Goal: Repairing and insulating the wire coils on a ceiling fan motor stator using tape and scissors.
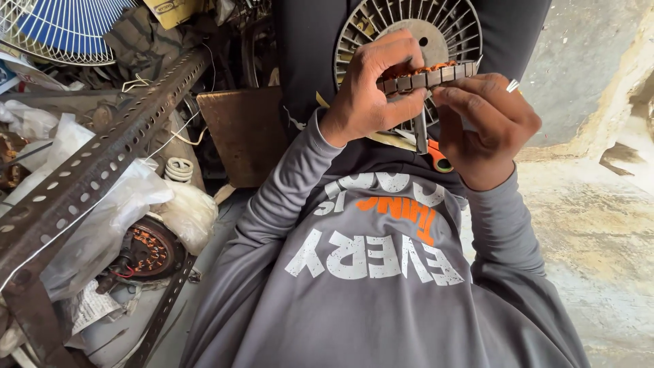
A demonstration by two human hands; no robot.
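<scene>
Stator (428, 76) edge-on, long axis across, clamped between left hand (371, 92) and right hand (485, 126). Screwdriver (429, 146) hangs below right fingers. Yellow label (163, 8) far beyond left hand.

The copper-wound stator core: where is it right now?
Upper centre of the head view: the stator core is gripped between left hand and right hand, before the round fan grille.

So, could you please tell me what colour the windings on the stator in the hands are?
Copper-orange windings on a grey metal stator, seen best in the head view.
</scene>
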